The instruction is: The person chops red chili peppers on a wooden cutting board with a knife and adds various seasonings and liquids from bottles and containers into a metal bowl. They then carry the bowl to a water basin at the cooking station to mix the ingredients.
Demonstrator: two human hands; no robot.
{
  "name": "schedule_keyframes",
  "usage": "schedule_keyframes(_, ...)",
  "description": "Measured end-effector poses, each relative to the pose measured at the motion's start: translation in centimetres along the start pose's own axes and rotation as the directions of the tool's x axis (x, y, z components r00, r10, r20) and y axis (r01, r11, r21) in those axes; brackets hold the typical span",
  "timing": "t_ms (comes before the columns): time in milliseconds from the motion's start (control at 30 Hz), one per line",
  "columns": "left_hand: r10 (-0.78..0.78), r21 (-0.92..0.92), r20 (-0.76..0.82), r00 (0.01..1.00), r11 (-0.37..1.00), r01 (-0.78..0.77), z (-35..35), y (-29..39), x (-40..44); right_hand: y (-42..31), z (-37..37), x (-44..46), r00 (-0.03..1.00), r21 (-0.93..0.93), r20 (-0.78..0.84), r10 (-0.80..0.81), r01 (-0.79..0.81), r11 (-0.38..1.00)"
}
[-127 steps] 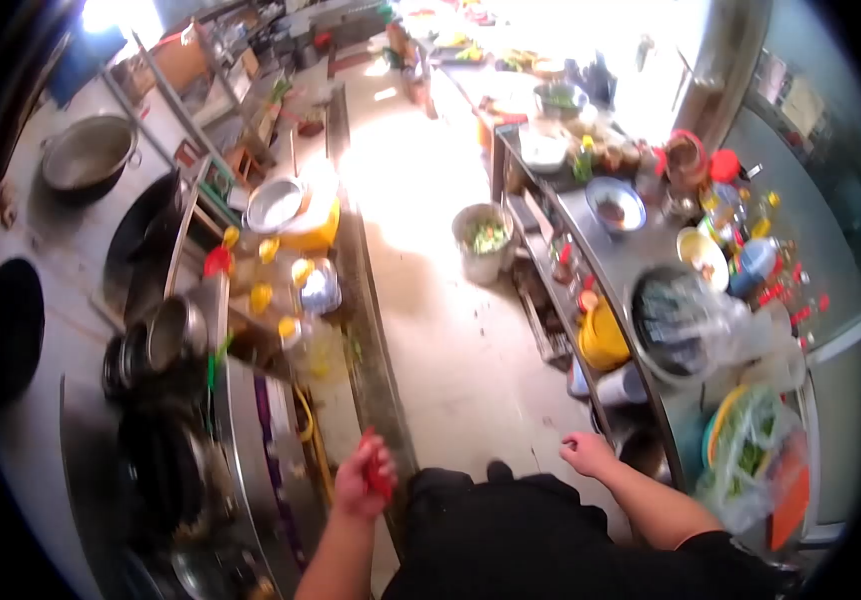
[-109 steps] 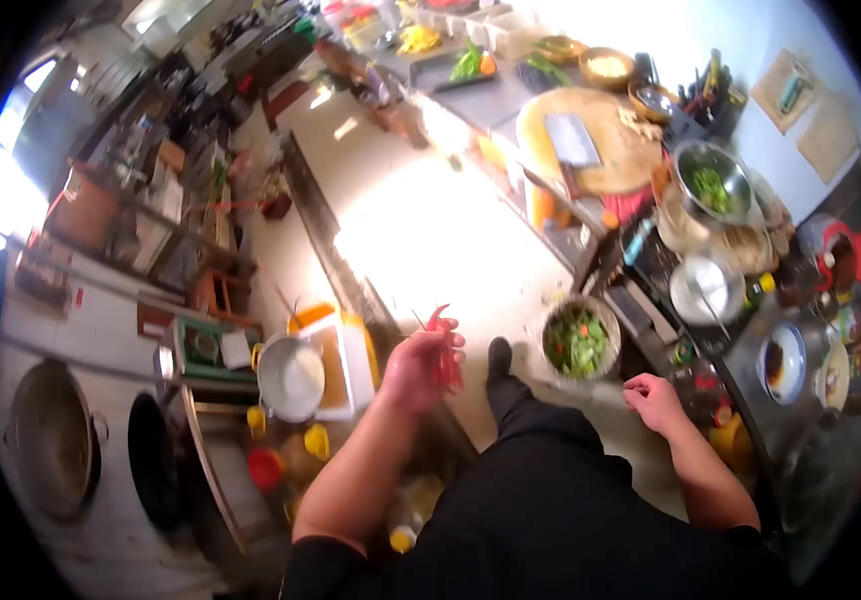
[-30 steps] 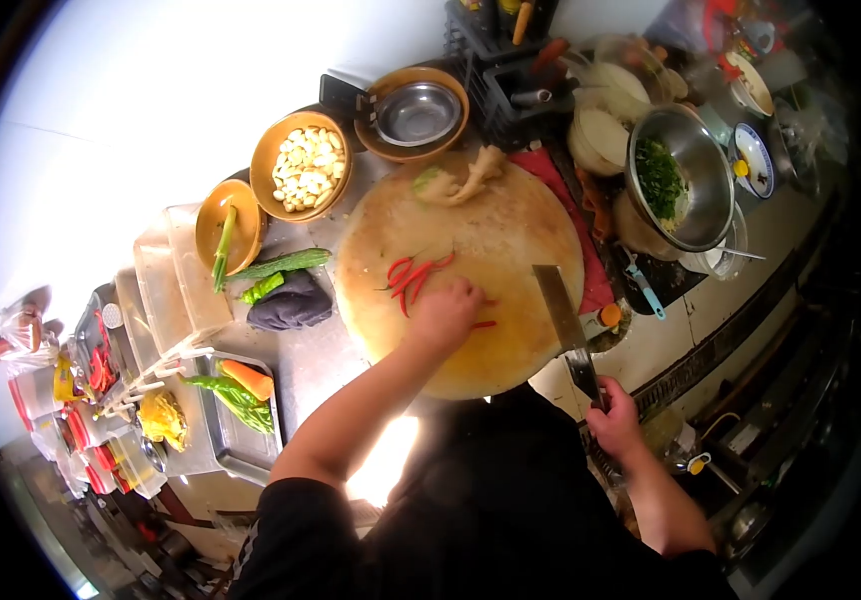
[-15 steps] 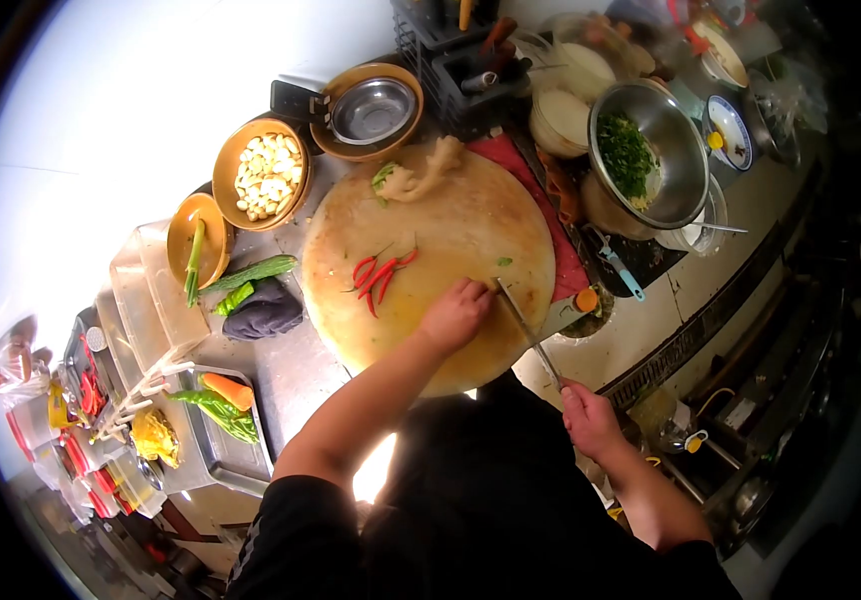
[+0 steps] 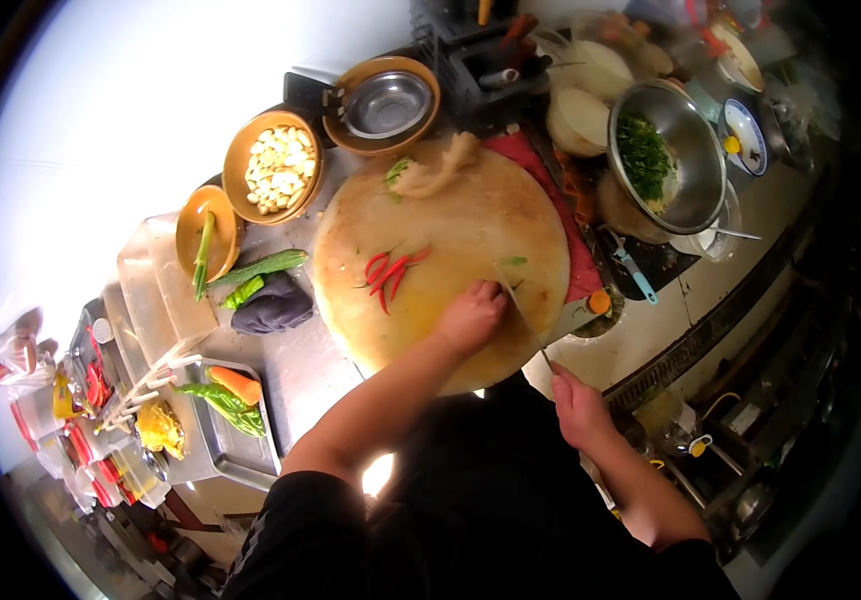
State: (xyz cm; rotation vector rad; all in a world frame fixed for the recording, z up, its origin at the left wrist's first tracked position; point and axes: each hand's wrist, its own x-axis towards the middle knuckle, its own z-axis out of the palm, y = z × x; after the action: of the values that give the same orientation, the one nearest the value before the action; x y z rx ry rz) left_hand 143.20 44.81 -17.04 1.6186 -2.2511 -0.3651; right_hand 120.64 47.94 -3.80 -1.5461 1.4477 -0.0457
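Observation:
On the round wooden chopping board (image 5: 431, 220), my left hand (image 5: 474, 315) lies with its fingers curled down; what is under them is hidden. My right hand (image 5: 581, 404) is closed on the handle of a cleaver (image 5: 528, 318), whose thin blade edge stands upright right beside my left fingers. Several red chillies (image 5: 391, 272) lie on the board, to the left of my left hand. A small green piece (image 5: 514, 261) rests above the blade. Pale ginger-like root (image 5: 439, 168) sits at the board's far edge.
Beyond the board stand a bowl of peeled garlic (image 5: 276, 170) and a brown bowl holding a metal one (image 5: 388, 105). To the left are a dark cloth-like bundle (image 5: 273, 305) and a tray with carrot and peppers (image 5: 236, 450). A steel bowl of chopped greens (image 5: 686, 150) stands right.
The cleaver has come from beside the board to next to my left fingers, its blade turned edge-on. My left hand has shifted right, away from the chillies. The view has moved slightly.

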Motion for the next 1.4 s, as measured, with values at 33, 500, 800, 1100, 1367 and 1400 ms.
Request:
schedule_keyframes(33,-0.005,-0.015,0.021,1.000,1.000,0.006,-0.1,0.1,0.1,0.2,0.3,0.5,1.000,0.005,0.009,-0.011,0.011,1.000)
schedule_keyframes(500,-0.545,0.023,-0.403,0.736,0.797,0.603,-6.2,-5.1,-5.3,2.4,-0.6,-1.0,0.988,0.302,-0.018,0.150,-0.138,0.943)
schedule_keyframes(800,-0.188,-0.065,0.058,0.980,0.979,0.192,-2.3,-0.1,-2.8,1.2,-0.1,-1.6,0.987,0.127,0.107,0.117,-0.131,0.983)
schedule_keyframes(1100,-0.157,-0.095,0.022,0.987,0.983,0.158,-1.0,-0.1,-2.9,-0.8,0.2,-2.7,0.996,-0.054,-0.007,-0.090,0.090,0.994)
schedule_keyframes(1367,-0.178,-0.110,0.104,0.979,0.976,0.189,-1.7,0.1,-2.4,-0.5,1.0,0.1,0.999,-0.011,0.029,-0.041,0.041,0.999)
schedule_keyframes(1400,-0.189,-0.097,0.105,0.976,0.975,0.199,-2.1,0.3,-2.5,-1.0,1.1,0.7,0.998,-0.004,0.039,-0.051,0.051,0.999)
